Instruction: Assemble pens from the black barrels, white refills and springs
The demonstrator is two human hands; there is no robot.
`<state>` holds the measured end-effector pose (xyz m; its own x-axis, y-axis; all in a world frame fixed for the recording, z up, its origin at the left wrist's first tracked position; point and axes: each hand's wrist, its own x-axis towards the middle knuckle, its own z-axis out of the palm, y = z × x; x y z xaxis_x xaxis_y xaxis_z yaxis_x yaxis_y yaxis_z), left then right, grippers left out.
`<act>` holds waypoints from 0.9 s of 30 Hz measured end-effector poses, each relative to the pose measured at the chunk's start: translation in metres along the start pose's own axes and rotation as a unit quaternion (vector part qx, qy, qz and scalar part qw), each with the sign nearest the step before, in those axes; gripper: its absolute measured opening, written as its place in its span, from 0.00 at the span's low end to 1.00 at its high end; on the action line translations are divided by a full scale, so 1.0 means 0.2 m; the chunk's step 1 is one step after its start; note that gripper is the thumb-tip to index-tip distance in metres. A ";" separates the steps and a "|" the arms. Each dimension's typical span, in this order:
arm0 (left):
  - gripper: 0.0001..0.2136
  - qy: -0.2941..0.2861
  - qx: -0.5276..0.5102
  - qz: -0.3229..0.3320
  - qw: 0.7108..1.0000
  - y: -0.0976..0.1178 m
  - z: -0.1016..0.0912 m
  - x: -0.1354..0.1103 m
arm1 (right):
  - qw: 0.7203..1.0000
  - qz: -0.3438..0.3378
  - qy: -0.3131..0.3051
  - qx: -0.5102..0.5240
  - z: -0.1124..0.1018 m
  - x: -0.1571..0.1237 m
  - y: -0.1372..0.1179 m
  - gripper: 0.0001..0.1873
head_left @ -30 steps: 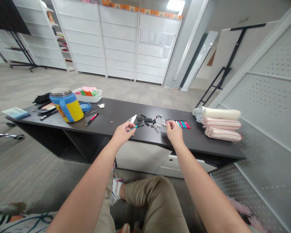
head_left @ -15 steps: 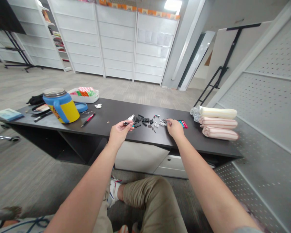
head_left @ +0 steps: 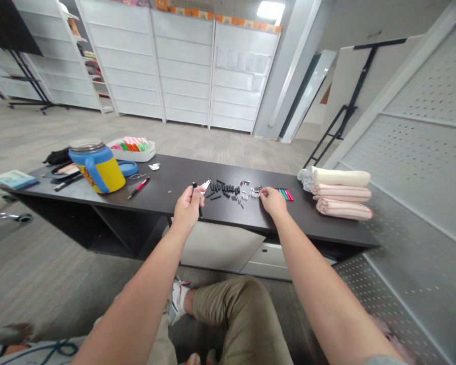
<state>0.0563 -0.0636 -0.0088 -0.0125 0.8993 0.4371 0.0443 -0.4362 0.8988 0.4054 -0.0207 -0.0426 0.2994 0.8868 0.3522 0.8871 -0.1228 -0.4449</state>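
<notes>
My left hand is closed around a black pen, which stands nearly upright and sticks out below the fingers. Just beyond it lie slim white rods and a spread of short black tube pieces. My right hand has its fingertips pinched together at a cluster of small silvery and white parts. Whatever they grip is too small to make out. Red and teal pen barrels lie just right of that hand. Tiny grey pieces are scattered between the hands.
On the dark tabletop, a blue-yellow mug, a red pen and a white basket of colourful packets stand left. Rolled towels are stacked right, beside a perforated panel. White shelving stands behind.
The black pen in my left hand has turned from lying sideways to nearly upright, and the teal bit by that hand no longer shows. My right hand has barely moved.
</notes>
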 end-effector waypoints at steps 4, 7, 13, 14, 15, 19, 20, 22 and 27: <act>0.18 -0.015 0.129 0.050 0.990 0.02 -0.03 -0.01 | 0.998 0.028 0.012 0.047 -0.02 -0.01 0.00 0.06; 0.16 -0.044 0.233 0.128 0.963 0.01 -0.04 -0.01 | 0.993 0.049 0.036 0.105 -0.06 -0.04 0.00 0.09; 0.17 -0.146 0.367 0.209 0.895 -0.09 0.02 0.04 | 0.958 0.037 0.017 0.284 -0.05 -0.19 -0.15 0.31; 0.17 -0.163 0.377 0.215 0.886 -0.10 0.05 0.06 | 0.950 0.026 -0.001 0.310 -0.03 -0.22 -0.19 0.32; 0.17 -0.175 0.385 0.220 0.879 -0.11 0.07 0.07 | 0.943 0.013 -0.020 0.331 -0.01 -0.25 -0.24 0.31; 0.15 -0.206 0.418 0.227 0.855 -0.13 0.14 0.12 | 0.919 -0.027 -0.083 0.385 0.03 -0.32 -0.40 0.26; 0.14 -0.213 0.425 0.226 0.850 -0.14 0.15 0.12 | 0.915 -0.030 -0.090 0.391 0.03 -0.33 -0.42 0.25; 0.13 -0.225 0.433 0.225 0.844 -0.15 0.17 0.12 | 0.911 -0.032 -0.099 0.398 0.03 -0.33 -0.43 0.23; 0.13 -0.237 0.443 0.230 0.833 -0.17 0.17 0.11 | 0.916 -0.054 -0.115 0.381 0.02 -0.33 -0.42 0.21</act>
<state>0.0885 -0.0272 -0.0305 0.5965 0.6452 0.4774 0.6583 -0.7336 0.1690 0.3100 -0.0668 -0.0326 0.0647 0.9566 0.2841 0.3792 0.2398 -0.8937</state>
